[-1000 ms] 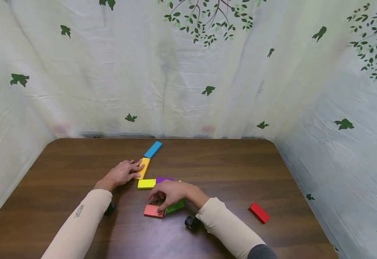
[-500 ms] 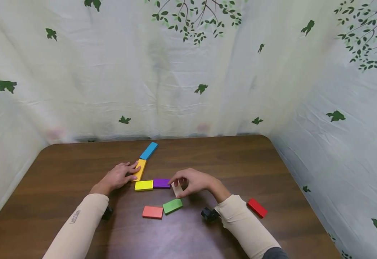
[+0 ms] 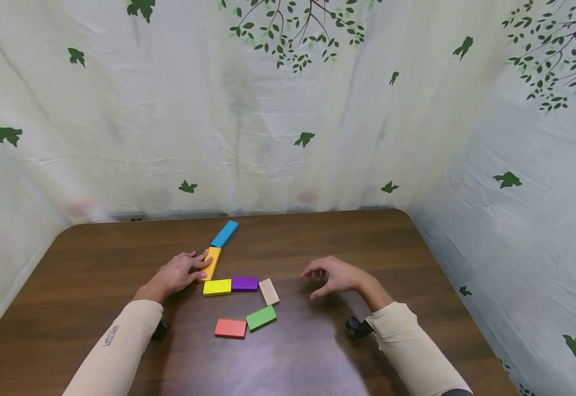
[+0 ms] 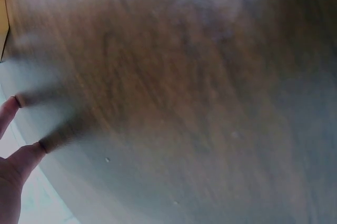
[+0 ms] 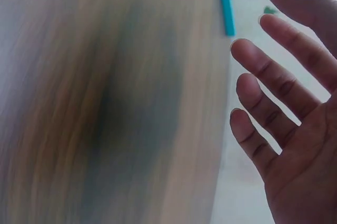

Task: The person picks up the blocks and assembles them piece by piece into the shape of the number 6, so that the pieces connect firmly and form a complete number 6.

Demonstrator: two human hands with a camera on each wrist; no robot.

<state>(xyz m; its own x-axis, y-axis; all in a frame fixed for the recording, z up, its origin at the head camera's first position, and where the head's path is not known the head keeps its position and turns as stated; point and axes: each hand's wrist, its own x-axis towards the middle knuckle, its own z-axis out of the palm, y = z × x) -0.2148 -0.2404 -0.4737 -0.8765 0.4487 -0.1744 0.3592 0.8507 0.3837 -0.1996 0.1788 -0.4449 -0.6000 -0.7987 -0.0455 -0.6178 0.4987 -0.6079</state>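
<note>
Your left hand [image 3: 181, 275] rests with fingers extended and spread, fingertips on the orange block [image 3: 212, 263]. The hand lies between 8 and 9 o'clock of that block. Your right hand [image 3: 337, 276] holds nothing; its fingers are spread and slightly bent, above the table [image 3: 307, 352], at about 3 o'clock of the beige block [image 3: 269, 291] and apart from it.

Take the orange block as reference. The blue block [image 3: 225, 234] lies at 1 o'clock, its near end at the orange block's far end. The yellow block [image 3: 217, 287] lies near 6 o'clock. The purple block [image 3: 245, 284] abuts the yellow at 3 o'clock. The beige block sits tilted just beside the purple, between 3 and 4 o'clock. The green block [image 3: 261, 318] lies between 6 and 7 o'clock of the beige; the coral block [image 3: 230, 328] lies between 8 and 9 o'clock of the green.

A leaf-printed curtain [image 3: 263, 132] hangs at 12 o'clock, beyond the table.
</note>
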